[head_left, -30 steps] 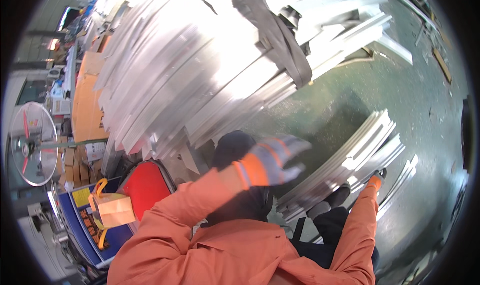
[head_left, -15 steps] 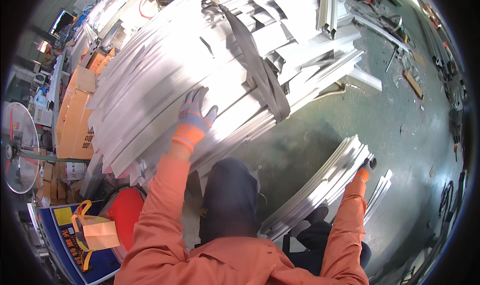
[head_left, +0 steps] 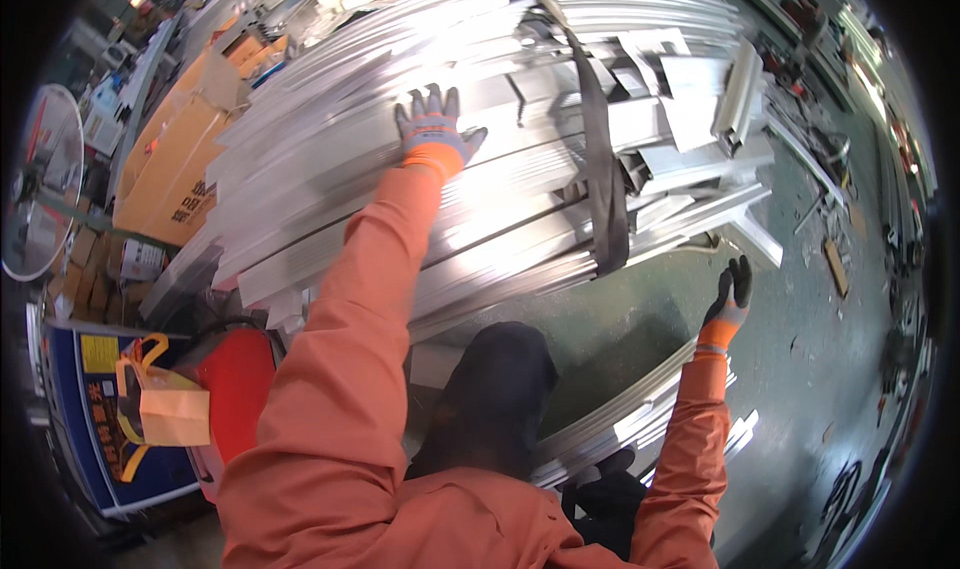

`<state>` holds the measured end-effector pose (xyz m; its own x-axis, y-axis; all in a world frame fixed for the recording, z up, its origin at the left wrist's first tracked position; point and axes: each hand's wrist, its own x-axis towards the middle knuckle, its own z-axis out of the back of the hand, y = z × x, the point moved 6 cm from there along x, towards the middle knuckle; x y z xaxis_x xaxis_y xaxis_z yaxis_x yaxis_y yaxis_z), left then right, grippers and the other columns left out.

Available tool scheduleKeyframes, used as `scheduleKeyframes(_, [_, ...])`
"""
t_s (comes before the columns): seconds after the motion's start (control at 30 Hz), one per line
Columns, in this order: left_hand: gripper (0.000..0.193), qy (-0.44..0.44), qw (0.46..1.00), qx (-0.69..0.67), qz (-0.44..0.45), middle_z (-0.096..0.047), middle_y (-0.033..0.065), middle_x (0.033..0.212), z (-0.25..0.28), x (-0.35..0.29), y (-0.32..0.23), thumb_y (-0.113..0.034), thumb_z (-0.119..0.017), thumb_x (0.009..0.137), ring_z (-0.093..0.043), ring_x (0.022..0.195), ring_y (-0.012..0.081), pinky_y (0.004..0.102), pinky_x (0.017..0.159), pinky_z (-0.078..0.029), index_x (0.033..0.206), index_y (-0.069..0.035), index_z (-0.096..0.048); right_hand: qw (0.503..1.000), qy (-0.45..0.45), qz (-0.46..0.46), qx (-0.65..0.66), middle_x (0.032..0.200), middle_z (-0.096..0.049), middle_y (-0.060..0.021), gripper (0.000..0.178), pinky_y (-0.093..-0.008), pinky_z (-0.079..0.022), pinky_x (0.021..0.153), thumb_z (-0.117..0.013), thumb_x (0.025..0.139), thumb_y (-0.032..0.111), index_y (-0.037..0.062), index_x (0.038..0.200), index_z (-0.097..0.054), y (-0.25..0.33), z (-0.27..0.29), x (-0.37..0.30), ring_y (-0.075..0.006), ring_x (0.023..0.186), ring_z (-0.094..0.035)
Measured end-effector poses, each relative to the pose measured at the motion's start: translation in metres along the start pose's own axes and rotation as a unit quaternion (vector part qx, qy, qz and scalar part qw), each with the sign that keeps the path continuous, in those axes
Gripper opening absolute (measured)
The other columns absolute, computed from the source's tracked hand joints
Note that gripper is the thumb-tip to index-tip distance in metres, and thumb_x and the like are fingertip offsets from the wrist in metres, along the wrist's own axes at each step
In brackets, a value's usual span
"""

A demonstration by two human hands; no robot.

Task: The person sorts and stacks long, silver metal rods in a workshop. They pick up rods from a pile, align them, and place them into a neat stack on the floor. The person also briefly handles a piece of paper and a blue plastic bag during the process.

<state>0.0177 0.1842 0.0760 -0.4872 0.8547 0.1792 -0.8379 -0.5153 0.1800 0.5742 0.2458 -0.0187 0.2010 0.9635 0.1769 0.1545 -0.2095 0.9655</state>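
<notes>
My left hand (head_left: 437, 134), in a grey and orange work glove, lies spread on a big stack of long silvery metal profiles (head_left: 320, 204). Nothing is gripped in it. A dark grey strap (head_left: 597, 159) runs across the stack to the right of this hand. My right hand (head_left: 731, 297), gloved in orange with dark fingertips, is raised with fingers stretched and holds nothing. It is above the floor, close to a short profile end (head_left: 752, 237) jutting from the stack. Below it, a smaller bundle of profiles (head_left: 620, 414) lies low beside my legs, partly hidden by my right sleeve.
To the left stand a cardboard box (head_left: 180, 159), a round fan (head_left: 48, 184) and a blue box (head_left: 80, 399) with an orange-handled bag (head_left: 172, 414), next to a red seat (head_left: 240, 394). On the right, a wooden strip (head_left: 836, 269) and scrap lie on the green floor.
My left hand has slid farther across the stack with its fingers spreading. My right hand has come off the smaller bundle and lifted up and away. The view has shifted.
</notes>
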Motion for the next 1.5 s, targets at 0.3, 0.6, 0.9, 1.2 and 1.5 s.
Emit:
scheduleKeyframes(0.3, [0.079, -0.032, 0.994, -0.035, 0.103, -0.04, 0.0118, 0.15, 0.013, 0.029, 0.085, -0.065, -0.048, 0.086, -0.038, 0.138, 0.0301, 0.0512, 0.115, -0.026, 0.146, -0.014, -0.039, 0.987, 0.1, -0.047, -0.119, 0.136, -0.056, -0.0115, 0.048, -0.0321, -0.041, 0.103, -0.059, 0.097, 0.012, 0.0054, 0.143, -0.046, 0.039, 0.003, -0.083, -0.0217, 0.121, -0.054])
scheduleKeyframes(0.6, [0.048, -0.051, 0.991, 0.054, 0.11, -0.052, 0.0078, 0.132, 0.045, 0.045, 0.169, -0.037, -0.069, 0.083, -0.05, 0.124, 0.0299, 0.0502, 0.098, -0.042, 0.127, -0.022, -0.058, 0.974, -0.073, -0.154, -0.149, 0.136, -0.055, -0.0132, 0.048, -0.0389, -0.041, 0.102, -0.059, 0.096, 0.022, 0.0093, 0.141, -0.049, 0.087, 0.18, -0.128, -0.024, 0.119, -0.055])
scheduleKeyframes(0.9, [0.048, -0.024, 0.988, -0.023, 0.152, -0.051, 0.0094, 0.133, 0.027, 0.042, 0.174, -0.034, -0.068, 0.084, -0.05, 0.125, 0.0307, 0.0496, 0.095, -0.046, 0.128, -0.019, -0.052, 0.969, -0.025, -0.187, -0.158, 0.136, -0.057, -0.009, 0.048, -0.0395, -0.042, 0.101, -0.059, 0.097, 0.033, 0.0152, 0.141, -0.05, 0.079, 0.182, -0.146, -0.0221, 0.12, -0.056])
scheduleKeyframes(1.2, [0.057, -0.004, 0.991, -0.012, 0.13, -0.051, 0.0115, 0.135, 0.016, 0.051, 0.165, -0.04, -0.071, 0.083, -0.051, 0.126, 0.033, 0.0512, 0.1, -0.042, 0.13, -0.016, -0.05, 0.96, -0.007, -0.207, -0.189, 0.131, -0.06, -0.0105, 0.051, -0.0382, -0.045, 0.097, -0.06, 0.095, 0.037, 0.0136, 0.14, -0.051, 0.077, 0.196, -0.154, -0.0223, 0.112, -0.06])
scheduleKeyframes(1.5, [0.07, 0.152, 0.982, -0.113, 0.005, -0.061, 0.019, 0.129, -0.026, 0.107, 0.209, -0.036, -0.073, 0.073, -0.061, 0.114, 0.0352, 0.0408, 0.097, -0.049, 0.134, -0.008, -0.055, 0.958, -0.007, -0.213, -0.192, 0.12, -0.065, -0.0107, 0.048, -0.0335, -0.051, 0.086, -0.064, 0.094, 0.034, 0.0103, 0.135, -0.055, 0.08, 0.193, -0.155, -0.0202, 0.1, -0.065])
